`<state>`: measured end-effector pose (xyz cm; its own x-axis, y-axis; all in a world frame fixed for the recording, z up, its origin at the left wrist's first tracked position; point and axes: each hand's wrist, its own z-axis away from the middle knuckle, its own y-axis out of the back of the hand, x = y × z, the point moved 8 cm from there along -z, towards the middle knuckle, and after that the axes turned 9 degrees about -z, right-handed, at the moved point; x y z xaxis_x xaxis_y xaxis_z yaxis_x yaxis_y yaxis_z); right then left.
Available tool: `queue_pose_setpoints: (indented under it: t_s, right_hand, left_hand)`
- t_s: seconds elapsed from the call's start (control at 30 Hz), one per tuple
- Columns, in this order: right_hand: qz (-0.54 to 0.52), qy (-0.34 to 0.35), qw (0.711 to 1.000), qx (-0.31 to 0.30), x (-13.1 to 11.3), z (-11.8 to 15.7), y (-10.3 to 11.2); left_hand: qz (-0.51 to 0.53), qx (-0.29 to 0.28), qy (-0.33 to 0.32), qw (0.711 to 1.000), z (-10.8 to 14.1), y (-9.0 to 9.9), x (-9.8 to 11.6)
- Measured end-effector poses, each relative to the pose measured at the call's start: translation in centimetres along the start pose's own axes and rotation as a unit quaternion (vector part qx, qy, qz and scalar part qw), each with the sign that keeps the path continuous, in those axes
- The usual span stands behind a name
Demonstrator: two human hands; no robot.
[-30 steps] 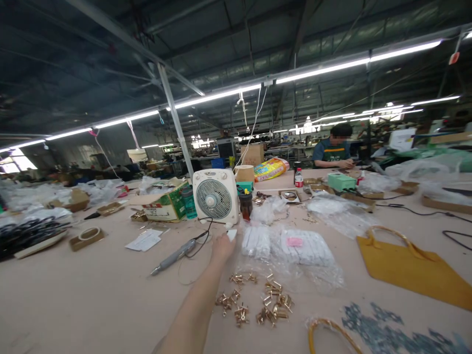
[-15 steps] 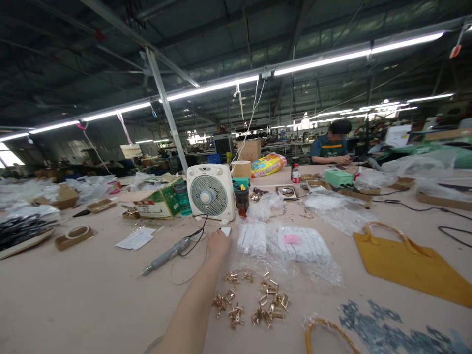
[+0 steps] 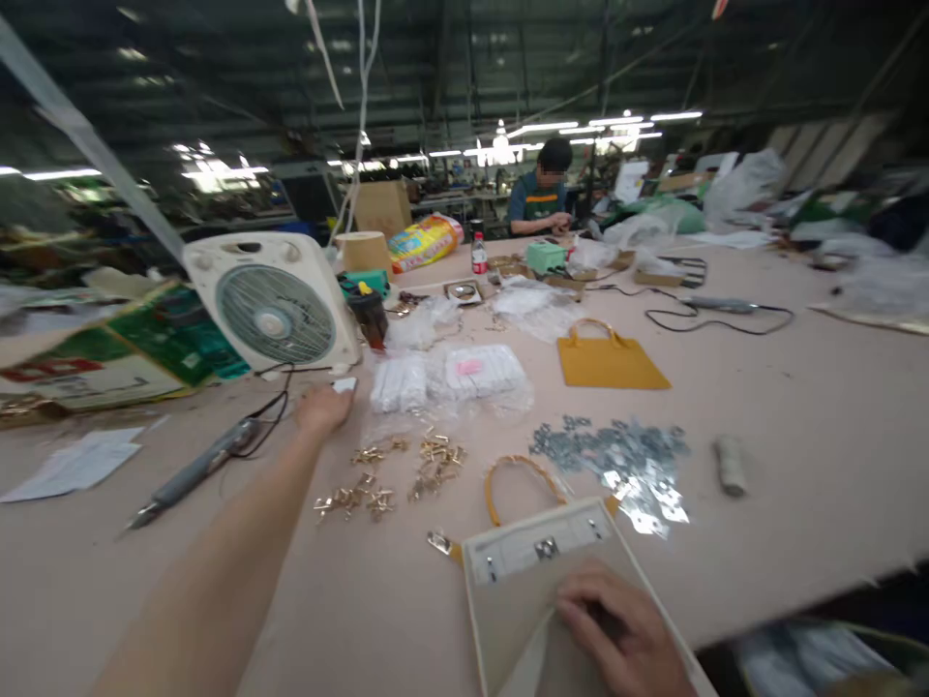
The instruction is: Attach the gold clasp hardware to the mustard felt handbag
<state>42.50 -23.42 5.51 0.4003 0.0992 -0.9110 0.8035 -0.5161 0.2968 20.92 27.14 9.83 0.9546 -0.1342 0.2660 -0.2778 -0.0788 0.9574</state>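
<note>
My left hand (image 3: pixel 324 407) reaches far out beside the fan, its fingers at a small white item (image 3: pixel 344 384) on the table; the finger closure is blurred. My right hand (image 3: pixel 616 620) is closed, thumb and fingertips pinching a pale flap (image 3: pixel 535 651) on the beige bag panel (image 3: pixel 508 600) at the near edge. The panel has metal fittings and a mustard handle (image 3: pixel 492 484). Between the hands lie gold-coloured metal pieces (image 3: pixel 435 465). Flat silver plates (image 3: pixel 616 450) are spread beyond the panel.
A white box fan (image 3: pixel 344 310) stands at the left, with a grey corded tool (image 3: pixel 195 474) before it. Plastic-wrapped white packs (image 3: pixel 486 373) and a mustard bag piece (image 3: pixel 610 363) lie mid-table. A co-worker (image 3: pixel 538 198) sits across. A small roll (image 3: pixel 730 465) is at right.
The view has swung right and down, bringing my right hand and the beige panel into sight. My left hand stays stretched out by the small white item.
</note>
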Motion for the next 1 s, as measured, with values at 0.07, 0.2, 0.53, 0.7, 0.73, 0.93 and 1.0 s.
queue_pose_setpoints:
  t_s: [0.07,0.2,0.53,0.7,0.73,0.93,1.0]
  right_hand:
    - [-0.040,-0.006,0.999,0.003,0.7,0.2,0.3]
    - [-0.109,-0.016,0.993,0.036,1.2,0.7,0.9]
    - [-0.217,-0.070,0.966,0.121,2.3,1.6,1.8]
    - [-0.275,-0.064,0.950,0.130,2.3,1.4,1.9]
    - [-0.286,-0.064,0.947,0.129,2.5,1.4,1.9]
    - [-0.323,-0.061,0.935,0.134,3.5,1.4,2.1]
    - [-0.317,-0.058,0.937,0.137,3.4,1.4,2.1]
  left_hand:
    - [-0.029,-0.002,-0.050,0.998,0.3,1.5,1.0]
    - [-0.030,0.037,-0.188,0.981,4.5,5.4,4.6]
    - [0.191,-0.265,-0.470,0.820,34.9,3.8,17.8]
    - [0.185,-0.295,-0.460,0.817,41.3,0.7,20.0]
    - [0.195,-0.289,-0.448,0.823,41.3,0.4,20.1]
    - [0.292,-0.343,-0.386,0.805,41.3,-1.4,19.4]
    - [0.306,-0.376,-0.361,0.796,41.5,-2.7,18.9]
